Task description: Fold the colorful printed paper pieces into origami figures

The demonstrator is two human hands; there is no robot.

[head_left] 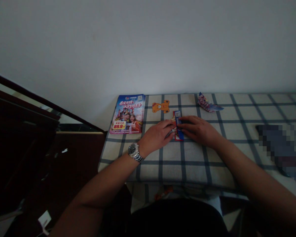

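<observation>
A narrow folded strip of printed paper [178, 126], red, blue and white, lies on the checked tablecloth [212, 154]. My left hand [156, 135], with a metal wristwatch [134, 152], rests at its left side, fingertips pinched on the strip's edge. From the right, my right hand [198, 130] lies over the strip, its fingers flat and pressing down on the paper. Both hands touch the strip at its middle.
A colourful flyer [128, 113] lies at the table's back left corner. An orange bear-shaped cutout [161, 106] sits beside it. A folded paper shape [207, 103] rests near the wall. A blurred dark patch [281, 144] lies at right. Dark wooden furniture [27, 148] stands left.
</observation>
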